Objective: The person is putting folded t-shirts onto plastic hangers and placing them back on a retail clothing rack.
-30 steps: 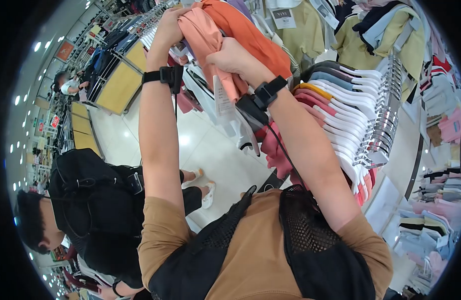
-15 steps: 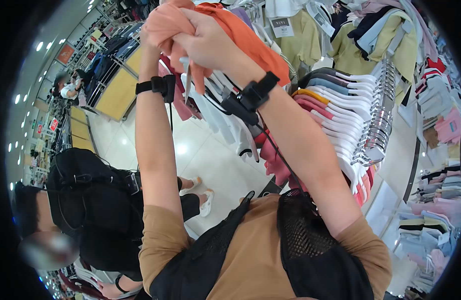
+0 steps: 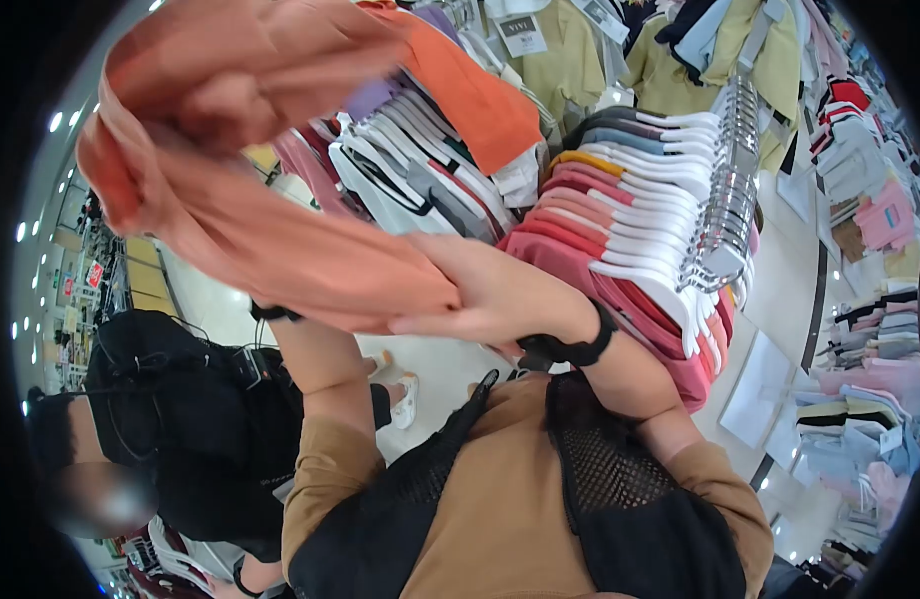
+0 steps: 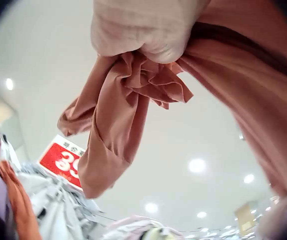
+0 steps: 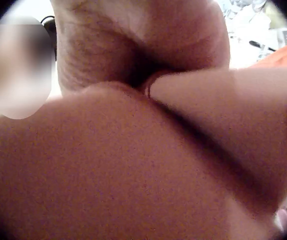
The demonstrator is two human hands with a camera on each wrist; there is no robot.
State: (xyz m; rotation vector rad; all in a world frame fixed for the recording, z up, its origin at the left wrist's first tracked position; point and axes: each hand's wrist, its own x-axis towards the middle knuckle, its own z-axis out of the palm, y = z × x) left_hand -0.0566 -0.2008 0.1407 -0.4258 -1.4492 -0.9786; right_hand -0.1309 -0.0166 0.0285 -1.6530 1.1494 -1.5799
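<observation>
A salmon-coloured garment [image 3: 310,265] is stretched in a loose, twisted arc across the upper left of the head view, blurred in its upper part. My right hand [image 3: 505,295] grips its near end, with the cloth bunched between thumb and fingers. In the right wrist view the garment [image 5: 108,165] fills most of the picture beneath the palm. My left hand [image 4: 143,27] holds another gathered part in a fist, and a folded flap of cloth dangles below it in the left wrist view. In the head view the garment covers much of the left forearm.
A rail of clothes on white hangers [image 3: 670,220] stands to the right. An orange garment [image 3: 470,100] lies over hanging clothes ahead. A person with a black backpack [image 3: 171,419] is close on the left. A red price sign [image 4: 61,162] stands above the racks.
The garment has come away from the rack towards me and spread out to the left. My right hand has moved down and nearer my body, holding one end.
</observation>
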